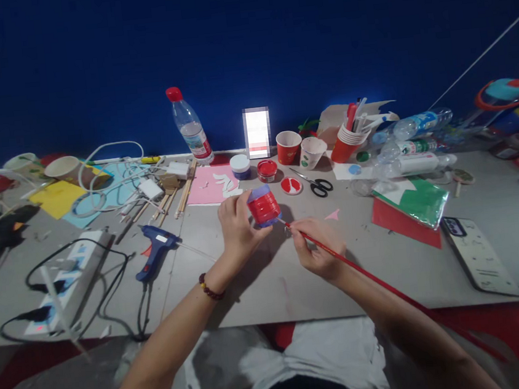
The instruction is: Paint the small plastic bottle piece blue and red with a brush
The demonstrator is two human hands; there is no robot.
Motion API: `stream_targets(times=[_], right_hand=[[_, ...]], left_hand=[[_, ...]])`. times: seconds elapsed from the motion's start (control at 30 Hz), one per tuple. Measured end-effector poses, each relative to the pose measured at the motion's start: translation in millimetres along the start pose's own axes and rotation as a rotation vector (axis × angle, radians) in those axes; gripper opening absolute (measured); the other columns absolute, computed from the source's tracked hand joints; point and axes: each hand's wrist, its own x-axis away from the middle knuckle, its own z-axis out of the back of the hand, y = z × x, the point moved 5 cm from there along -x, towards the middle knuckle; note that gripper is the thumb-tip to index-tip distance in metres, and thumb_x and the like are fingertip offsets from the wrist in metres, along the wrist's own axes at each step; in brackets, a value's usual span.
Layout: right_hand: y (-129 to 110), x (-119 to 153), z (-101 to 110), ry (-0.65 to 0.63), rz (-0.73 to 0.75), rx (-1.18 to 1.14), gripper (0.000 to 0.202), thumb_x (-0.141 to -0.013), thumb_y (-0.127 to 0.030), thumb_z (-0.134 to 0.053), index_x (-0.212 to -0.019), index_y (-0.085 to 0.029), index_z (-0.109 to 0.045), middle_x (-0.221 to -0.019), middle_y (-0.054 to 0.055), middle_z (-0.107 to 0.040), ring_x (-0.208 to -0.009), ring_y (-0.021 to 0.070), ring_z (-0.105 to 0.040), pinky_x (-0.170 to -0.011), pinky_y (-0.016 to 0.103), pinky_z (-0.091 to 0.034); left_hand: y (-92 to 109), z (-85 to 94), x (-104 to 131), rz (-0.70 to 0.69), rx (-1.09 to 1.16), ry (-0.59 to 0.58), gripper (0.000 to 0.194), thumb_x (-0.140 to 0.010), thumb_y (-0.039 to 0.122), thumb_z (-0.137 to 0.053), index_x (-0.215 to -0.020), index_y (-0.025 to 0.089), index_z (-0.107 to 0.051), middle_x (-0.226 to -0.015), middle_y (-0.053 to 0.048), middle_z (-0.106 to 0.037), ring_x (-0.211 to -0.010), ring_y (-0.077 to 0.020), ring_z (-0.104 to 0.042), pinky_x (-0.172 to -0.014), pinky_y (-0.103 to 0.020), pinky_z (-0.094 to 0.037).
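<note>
My left hand (pixel 239 226) holds a small red and blue cylinder (pixel 264 206) tilted above the grey table, fingers wrapped round its left side. A long red paintbrush (pixel 335 253) is pinched in my right hand (pixel 317 247), its tip close to the lower right edge of the cylinder; whether it touches I cannot tell. Behind the cylinder stand an open jar of red paint (pixel 267 170) and a white-lidded jar (pixel 240 167). The red-smeared lid (pixel 291 185) lies to the right, beside black scissors (pixel 320 187).
A blue glue gun (pixel 156 250), cables and a power strip (pixel 71 282) lie left. Cups (pixel 288 148) and a bottle (pixel 191 130) stand along the back. Plastic bottles (pixel 415 147), green film (pixel 415 201) and a phone (pixel 482 256) are on the right.
</note>
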Motion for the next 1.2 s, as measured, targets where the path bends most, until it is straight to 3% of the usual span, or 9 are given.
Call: stream_targets(times=[0.2,0.37,0.57,0.8,0.97,1.2], right_hand=[[-7,4,-7,-0.015,0.055,-0.055,0.026,-0.087,-0.002,-0.057,-0.104,-0.021,-0.061,-0.084,0.005,-0.073,-0.077,0.0179,-0.07,-0.071,0.031,-0.06],[-7,-2,-7,-0.043,-0.011,-0.113,0.019,-0.091,-0.008,-0.054,-0.102,-0.022,-0.061,-0.081,0.004,-0.072,-0.076,0.017,-0.071,-0.07,0.03,-0.061],[-2,-9,1,0.02,-0.056,-0.075,0.017,-0.091,-0.009,-0.054,-0.096,-0.022,-0.063,-0.077,0.002,-0.073,-0.07,0.0162,-0.071,-0.066,0.028,-0.06],[15,-10,12,0.123,-0.079,0.008,0.013,-0.091,-0.012,-0.057,-0.094,-0.022,-0.065,-0.076,0.003,-0.074,-0.067,0.017,-0.072,-0.066,0.027,-0.061],[38,-1,14,0.134,-0.207,0.034,0.009,-0.093,-0.017,-0.058,-0.096,-0.021,-0.066,-0.083,0.006,-0.075,-0.067,0.0187,-0.073,-0.062,0.03,-0.062],[14,-2,8,0.065,-0.014,0.03,0.015,-0.091,-0.01,-0.056,-0.097,-0.021,-0.064,-0.082,0.006,-0.074,-0.075,0.0197,-0.073,-0.07,0.032,-0.062]], left_hand=[[2,-1.0,0,-0.002,-0.017,-0.019,0.078,-0.062,0.043,-0.081,-0.13,0.016,-0.052,-0.11,-0.012,-0.058,-0.099,-0.0313,-0.053,-0.088,-0.045,-0.042],[4,-0.9,1,-0.044,-0.003,0.019,0.078,-0.065,0.05,-0.08,-0.129,0.015,-0.053,-0.109,-0.013,-0.057,-0.098,-0.0309,-0.053,-0.087,-0.045,-0.042],[1,-2.7,2,-0.014,0.011,-0.014,0.078,-0.065,0.051,-0.08,-0.129,0.017,-0.053,-0.11,-0.013,-0.056,-0.1,-0.0312,-0.052,-0.089,-0.045,-0.041],[-4,-0.8,2,-0.034,0.014,0.006,0.083,-0.064,0.052,-0.082,-0.132,0.019,-0.048,-0.114,-0.013,-0.056,-0.104,-0.0316,-0.051,-0.092,-0.046,-0.04],[-5,0.8,2,-0.023,0.036,0.022,0.082,-0.063,0.048,-0.081,-0.133,0.02,-0.047,-0.114,-0.012,-0.055,-0.104,-0.0311,-0.051,-0.092,-0.046,-0.042],[-3,1.7,2,-0.067,0.055,0.027,0.083,-0.068,0.057,-0.077,-0.134,0.017,-0.049,-0.114,-0.014,-0.055,-0.104,-0.0314,-0.051,-0.092,-0.046,-0.041]])
